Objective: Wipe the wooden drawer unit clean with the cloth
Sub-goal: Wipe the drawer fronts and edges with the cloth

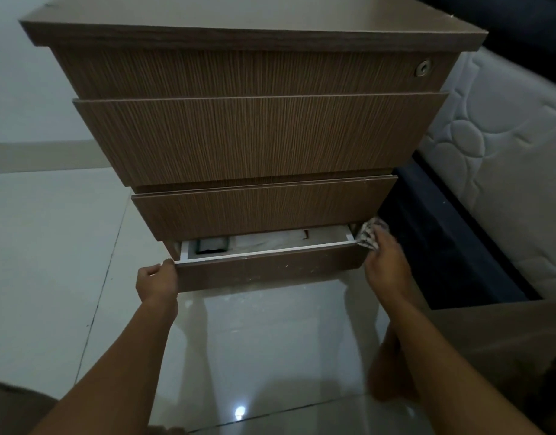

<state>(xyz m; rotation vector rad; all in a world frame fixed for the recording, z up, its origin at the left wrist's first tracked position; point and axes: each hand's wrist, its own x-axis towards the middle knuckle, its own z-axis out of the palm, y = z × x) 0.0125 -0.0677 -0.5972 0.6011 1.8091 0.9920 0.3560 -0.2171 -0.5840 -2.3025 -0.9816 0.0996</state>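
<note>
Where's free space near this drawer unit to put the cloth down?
Bare floor tiles in front of the open bottom drawer and left of the unit; the unit's top looks bare. Crowded: the gap beside the bed base, where the right hand holds the cloth.

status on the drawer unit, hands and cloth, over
Left hand grips bottom drawer at left end. Right hand holds cloth at right end. Drawer part open, dark item inside.

The drawer unit point(257, 139) is brown wood-grain board, matt, with fine vertical streaks. Its lock point(423, 68) is shiny metal. The bottom drawer point(270, 270) has a smooth white inner rim. The cloth point(369, 237) is crumpled patterned fabric. The floor point(270, 340) is glossy, reflective tile. The mattress point(496, 146) is white quilted fabric.
</note>
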